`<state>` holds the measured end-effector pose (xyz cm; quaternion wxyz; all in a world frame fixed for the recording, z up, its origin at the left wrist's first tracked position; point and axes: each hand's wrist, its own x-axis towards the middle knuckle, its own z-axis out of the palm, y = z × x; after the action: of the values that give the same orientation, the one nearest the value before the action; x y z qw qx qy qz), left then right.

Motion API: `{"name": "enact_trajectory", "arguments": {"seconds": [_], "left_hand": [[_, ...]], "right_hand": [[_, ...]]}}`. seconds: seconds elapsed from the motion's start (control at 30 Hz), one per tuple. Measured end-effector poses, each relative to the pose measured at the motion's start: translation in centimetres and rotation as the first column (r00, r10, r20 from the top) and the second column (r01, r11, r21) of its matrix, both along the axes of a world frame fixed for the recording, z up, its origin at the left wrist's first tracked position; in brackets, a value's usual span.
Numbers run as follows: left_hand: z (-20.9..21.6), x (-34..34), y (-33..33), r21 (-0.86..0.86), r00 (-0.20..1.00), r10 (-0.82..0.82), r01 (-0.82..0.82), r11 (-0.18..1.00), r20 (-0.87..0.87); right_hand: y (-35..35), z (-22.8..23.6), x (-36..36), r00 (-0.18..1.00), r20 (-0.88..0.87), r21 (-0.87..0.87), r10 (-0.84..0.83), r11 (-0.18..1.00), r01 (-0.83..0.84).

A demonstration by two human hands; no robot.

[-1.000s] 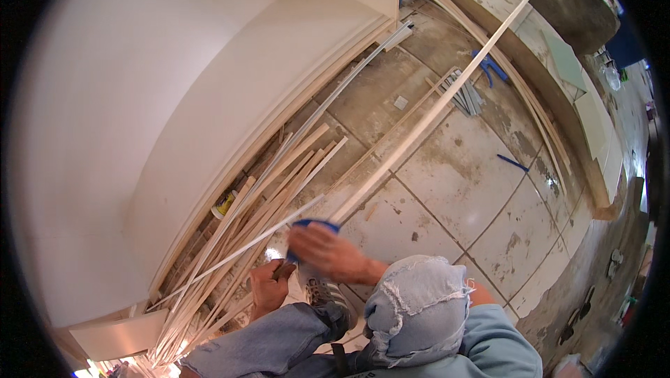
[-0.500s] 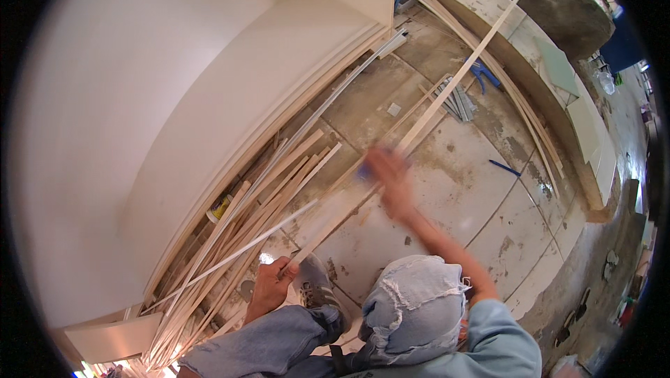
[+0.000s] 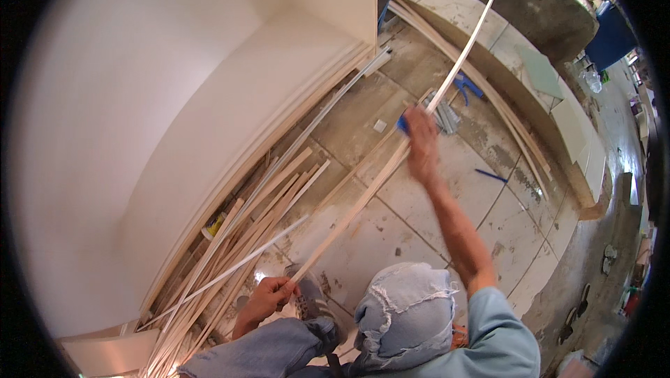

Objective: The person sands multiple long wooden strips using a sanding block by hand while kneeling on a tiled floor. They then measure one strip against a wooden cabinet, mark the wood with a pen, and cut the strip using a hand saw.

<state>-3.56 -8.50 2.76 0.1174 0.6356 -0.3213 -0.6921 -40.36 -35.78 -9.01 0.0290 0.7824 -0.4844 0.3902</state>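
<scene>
Long pale wood strip (image 3: pixel 391 161), L hand (image 3: pixel 269 298) gripping near end, R hand (image 3: pixel 421 142) pressing blue pad (image 3: pixel 403 124) mid-strip.

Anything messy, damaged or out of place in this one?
Yes. Loose wood strips lie in an untidy, crossing heap on the floor beside the white panels. The jeans are torn at the knee.

Not much packaging around here tbh. Only thing I can spot is a small yellow package (image 3: pixel 213 225), maybe a tube or bottle, with a bit of white and dark on its label, lying on the floor (image 3: pixel 447 189) tucked against the white panels, half buried under the wood strips. No signs or screens.
</scene>
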Motion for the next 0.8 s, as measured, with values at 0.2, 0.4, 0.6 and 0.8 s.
{"name": "enact_trajectory", "arguments": {"seconds": [0.2,0.4,0.6,0.8], "left_hand": [[-1.8,1.6,0.4,0.194,0.948,0.157,-0.104,0.975,-0.278],[-2.1,1.8,1.2,0.254,0.907,0.207,-0.117,0.96,-0.367],[-2.9,1.0,-0.3,0.186,0.946,0.149,-0.097,0.978,-0.289],[-1.8,-0.3,-0.1,-0.084,0.999,0.032,-0.032,0.996,0.0]], "right_hand": [[18.6,-1.5,12.6,0.825,-0.238,0.037,0.512,0.854,-0.52],[0.9,-1.7,0.2,0.983,-0.014,0.329,0.183,0.929,-0.168],[-0.3,-1.0,-0.4,0.987,-0.065,0.118,0.149,0.983,-0.141],[17.4,2.1,11.4,0.818,-0.14,0.164,0.558,0.828,-0.536]]}}
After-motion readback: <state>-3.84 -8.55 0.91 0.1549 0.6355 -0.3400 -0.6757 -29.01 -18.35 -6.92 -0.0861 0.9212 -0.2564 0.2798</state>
